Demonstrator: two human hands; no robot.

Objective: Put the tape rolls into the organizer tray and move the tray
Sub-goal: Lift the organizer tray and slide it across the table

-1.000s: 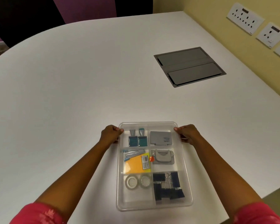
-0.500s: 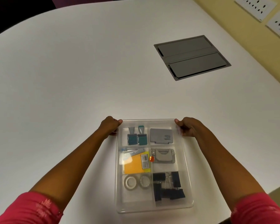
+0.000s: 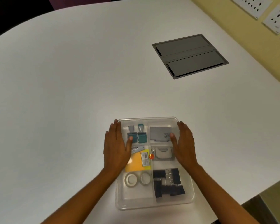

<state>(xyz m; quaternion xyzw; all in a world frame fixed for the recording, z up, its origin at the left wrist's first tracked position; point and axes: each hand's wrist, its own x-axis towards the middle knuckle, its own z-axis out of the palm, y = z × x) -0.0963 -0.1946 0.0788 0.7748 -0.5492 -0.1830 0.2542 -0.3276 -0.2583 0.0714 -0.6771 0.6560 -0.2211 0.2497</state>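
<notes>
A clear plastic organizer tray lies on the white table near its front edge. Two clear tape rolls sit side by side in its near left compartment. My left hand is flat and open over the tray's left rim, thumb reaching into the tray. My right hand is flat and open over the right rim, thumb inside as well. Neither hand grips the tray.
Other compartments hold black binder clips, a yellow pad, teal stamps, a grey case and a grey stapler-like item. A grey cable hatch is set in the table at far right. Wall sockets are beyond.
Both hands let go of the tray's far corners and drew back along its sides, fingers now spread flat. The tray stays near the front edge.
</notes>
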